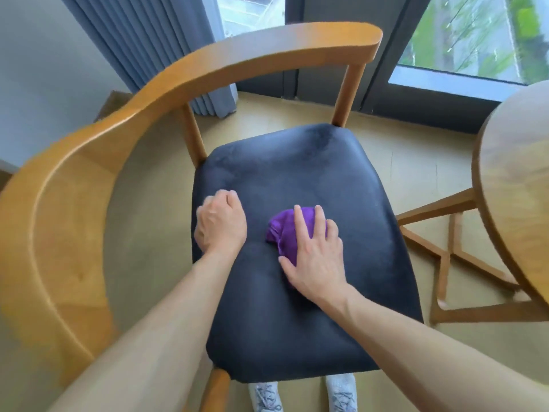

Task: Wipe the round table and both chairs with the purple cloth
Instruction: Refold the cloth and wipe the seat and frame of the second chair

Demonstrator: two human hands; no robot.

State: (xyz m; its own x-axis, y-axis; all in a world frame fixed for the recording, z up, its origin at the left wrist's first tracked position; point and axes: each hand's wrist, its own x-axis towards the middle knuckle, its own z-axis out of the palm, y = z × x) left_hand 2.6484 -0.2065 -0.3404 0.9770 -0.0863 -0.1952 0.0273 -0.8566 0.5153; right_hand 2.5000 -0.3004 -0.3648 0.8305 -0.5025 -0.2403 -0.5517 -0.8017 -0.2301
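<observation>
the step in hand appeared to be wiping the dark seat (297,263) of the wooden chair (89,179). to do it well, the purple cloth (285,233) needed flat, even palm pressure and overlapping passes from the rear edge of the seat to the front edge, with the corners beside the back posts included. the cloth was bunched, so its contact area was small; spreading it flatter would likely have covered more of the seat per pass. the curved backrest and armrest rail also counted as part of the chair and would probably have needed a separate pass.

the right hand (318,257) lay palm down on the purple cloth with its fingers straight and spread, pressing the cloth onto the middle of the seat. it did not grasp the cloth; purple fabric showed beyond the fingertips and beside the thumb.

the left hand (221,224) rested on the left part of the seat with its fingers curled under into a clenched fist. nothing was visible in it. it seemed to brace the body.

the round table (517,179) stood to the right, apart from the chair.
</observation>
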